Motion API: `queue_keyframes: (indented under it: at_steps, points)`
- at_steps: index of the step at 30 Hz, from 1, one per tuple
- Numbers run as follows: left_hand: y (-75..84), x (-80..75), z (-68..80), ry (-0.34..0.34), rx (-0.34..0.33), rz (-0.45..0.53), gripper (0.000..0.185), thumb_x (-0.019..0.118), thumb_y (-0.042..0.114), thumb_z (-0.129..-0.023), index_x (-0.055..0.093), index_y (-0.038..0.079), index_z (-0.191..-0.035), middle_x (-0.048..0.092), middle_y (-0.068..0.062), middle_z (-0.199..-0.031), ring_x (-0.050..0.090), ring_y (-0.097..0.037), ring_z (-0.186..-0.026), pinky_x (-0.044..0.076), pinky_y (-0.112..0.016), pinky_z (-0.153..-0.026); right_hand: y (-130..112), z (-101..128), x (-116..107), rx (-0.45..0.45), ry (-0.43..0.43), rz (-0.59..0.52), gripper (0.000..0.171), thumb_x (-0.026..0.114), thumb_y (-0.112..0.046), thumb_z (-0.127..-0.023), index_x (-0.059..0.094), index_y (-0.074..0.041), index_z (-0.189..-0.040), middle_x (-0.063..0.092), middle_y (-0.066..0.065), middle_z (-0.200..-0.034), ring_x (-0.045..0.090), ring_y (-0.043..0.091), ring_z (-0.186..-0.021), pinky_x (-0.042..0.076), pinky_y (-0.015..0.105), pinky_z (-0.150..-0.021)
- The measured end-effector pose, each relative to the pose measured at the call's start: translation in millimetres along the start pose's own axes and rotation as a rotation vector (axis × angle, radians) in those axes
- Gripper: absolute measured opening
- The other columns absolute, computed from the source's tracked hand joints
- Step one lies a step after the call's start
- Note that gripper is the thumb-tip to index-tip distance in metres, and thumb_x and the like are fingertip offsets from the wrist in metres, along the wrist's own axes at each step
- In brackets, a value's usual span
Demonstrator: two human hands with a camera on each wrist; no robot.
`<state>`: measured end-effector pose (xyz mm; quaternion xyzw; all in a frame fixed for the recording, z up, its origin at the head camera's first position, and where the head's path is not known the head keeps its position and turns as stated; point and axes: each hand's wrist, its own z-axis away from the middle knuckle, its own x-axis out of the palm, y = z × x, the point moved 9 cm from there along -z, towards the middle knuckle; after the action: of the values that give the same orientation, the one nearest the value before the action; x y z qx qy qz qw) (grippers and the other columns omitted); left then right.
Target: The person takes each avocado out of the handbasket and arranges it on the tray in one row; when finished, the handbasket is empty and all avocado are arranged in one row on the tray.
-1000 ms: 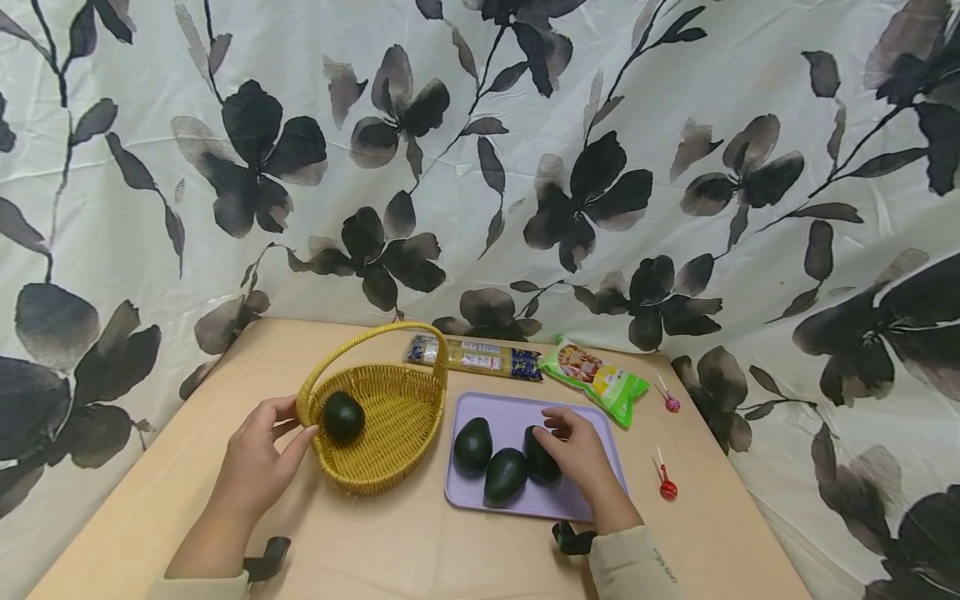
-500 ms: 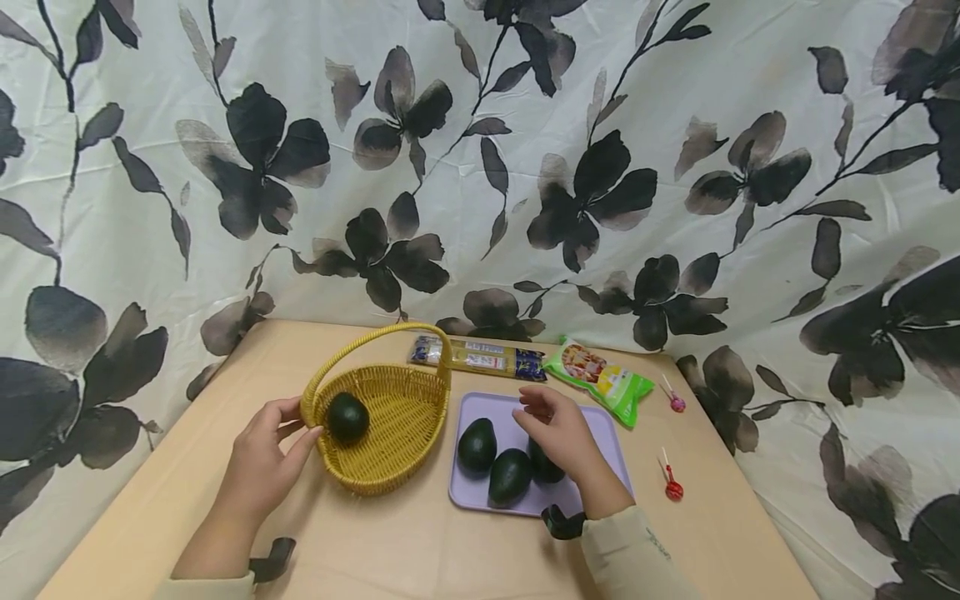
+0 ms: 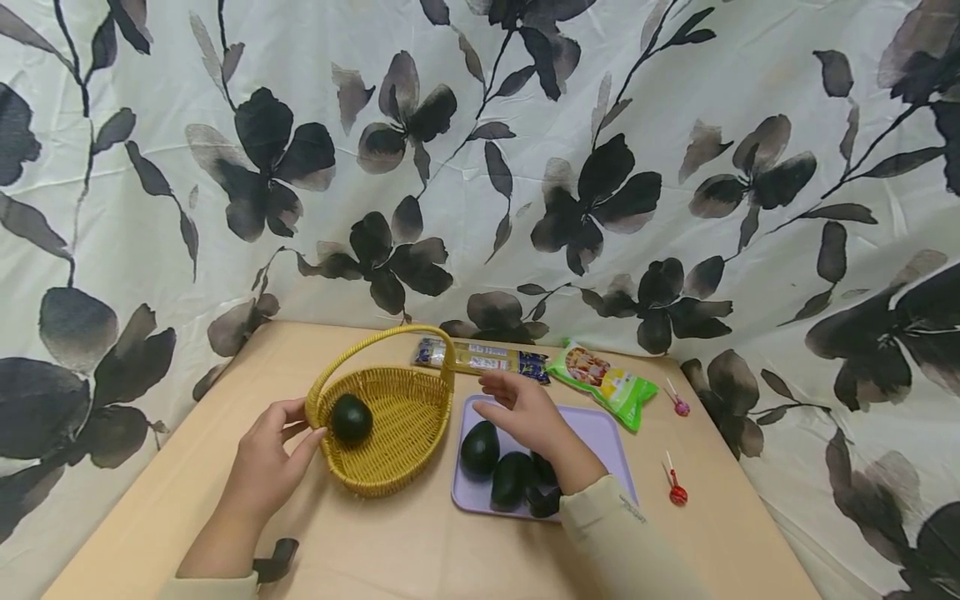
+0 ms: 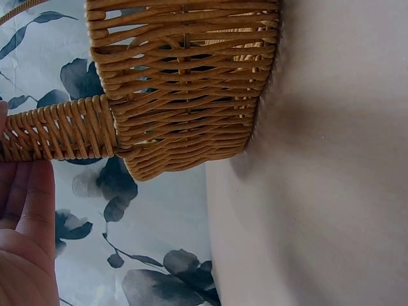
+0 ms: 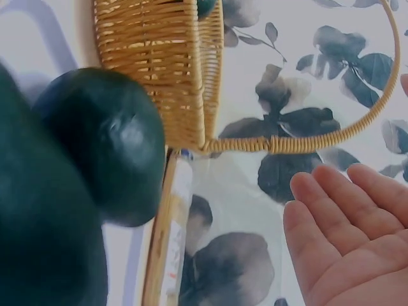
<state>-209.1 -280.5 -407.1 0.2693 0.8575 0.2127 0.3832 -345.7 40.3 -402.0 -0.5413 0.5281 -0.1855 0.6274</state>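
woven yellow wicker basket, one dark avocado inside

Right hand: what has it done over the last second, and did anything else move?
The right hand lifted off the avocados on the purple tray and moved toward the basket, open and holding nothing. The left hand stayed at the basket's rim; one avocado remains inside.
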Motion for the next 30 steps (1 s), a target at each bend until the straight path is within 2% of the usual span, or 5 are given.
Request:
queue_keyframes:
  at_steps: [11, 17, 23, 30]
  points:
    - [-2.1, 1.1, 0.5, -0.013, -0.004, 0.01, 0.048, 0.081, -0.003, -0.084, 0.055, -0.001, -0.125, 0.065, -0.012, -0.122, 0.068, -0.033, -0.108, 0.041, 0.007, -0.095, -17.5, -29.3, 37.0, -0.027, -0.162, -0.014, 0.065, 0.076, -0.035, -0.094, 0.052, -0.01, -0.149, 0.058, 0.009, -0.147, 0.055, 0.028, -0.136, 0.046, 0.047, -0.12]
    - [-3.0, 1.4, 0.3, -0.013, -0.004, 0.008, 0.048, 0.081, -0.003, -0.084, 0.055, -0.001, -0.124, 0.065, -0.012, -0.122, 0.068, -0.033, -0.108, 0.042, 0.006, -0.096, -23.1, -42.3, 52.6, -0.019, -0.189, 0.009, 0.067, 0.077, -0.039, -0.092, 0.053, -0.014, -0.149, 0.06, 0.005, -0.145, 0.056, 0.027, -0.136, 0.048, 0.047, -0.118]
    - [-3.8, 2.5, 0.5, -0.02, -0.01, 0.01, 0.046, 0.08, -0.003, -0.085, 0.055, -0.001, -0.124, 0.065, -0.011, -0.122, 0.068, -0.032, -0.109, 0.045, 0.002, -0.097, -24.9, -55.4, 66.5, -0.042, -0.209, 0.0, 0.066, 0.076, -0.037, -0.093, 0.053, -0.009, -0.148, 0.06, 0.01, -0.145, 0.056, 0.033, -0.135, 0.05, 0.046, -0.116]
    - [-4.8, 2.6, 0.3, -0.024, -0.01, 0.014, 0.046, 0.08, -0.003, -0.085, 0.055, 0.0, -0.124, 0.065, -0.012, -0.122, 0.068, -0.032, -0.109, 0.045, 0.002, -0.097, -23.5, -71.0, 79.9, -0.011, -0.203, 0.013, 0.064, 0.076, -0.04, -0.092, 0.056, -0.01, -0.145, 0.063, 0.01, -0.142, 0.06, 0.029, -0.131, 0.053, 0.04, -0.113]
